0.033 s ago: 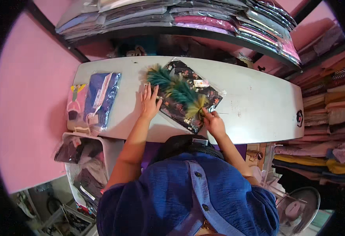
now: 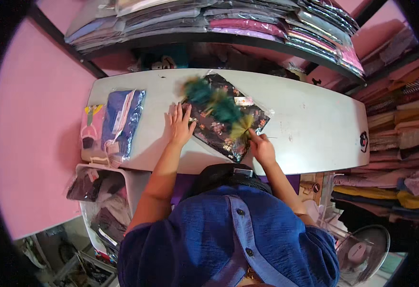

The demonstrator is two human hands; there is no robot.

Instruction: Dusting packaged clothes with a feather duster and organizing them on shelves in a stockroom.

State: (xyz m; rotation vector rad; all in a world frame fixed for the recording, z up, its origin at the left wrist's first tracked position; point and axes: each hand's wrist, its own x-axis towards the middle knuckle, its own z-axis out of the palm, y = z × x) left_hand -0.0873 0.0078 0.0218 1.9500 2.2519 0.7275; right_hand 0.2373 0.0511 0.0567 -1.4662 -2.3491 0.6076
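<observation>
Our right grip (image 2: pixel 263 149) pinched the yellow end of the duster (image 2: pixel 226 107), whose green tufts, blurred, ran up and leftward from it across the dark floral bag (image 2: pixel 217 128). Our left grip (image 2: pixel 180 128) was spread, its fingers apart, at the bag's left edge. The bag lay on the table (image 2: pixel 314 124), between and partly beyond our two grips. We judged that slippage was the likeliest trouble: the plastic looked slick, and with the left grip only at one edge, a hard stroke could have turned the bag or dragged it askew. The tufts could also have caught on the loose plastic beyond the right grip, or ruffled it around the label (image 2: pixel 243 101). Because we pinched just one end, the duster could have swung and brushed our left fingers, which were its nearest obstacle. Left of the left grip lay the blue pack (image 2: pixel 123 119) and, past it, the pink pack (image 2: pixel 93 126); a wide sweep that way could have nudged them. Nearer to us than the left grip, the white bin (image 2: pixel 128 177) stood at the table's edge. Beyond both grips, the loaded shelf (image 2: pixel 219 38) limited reach; far right of the right grip were piled clothes (image 2: pixel 386 153).
</observation>
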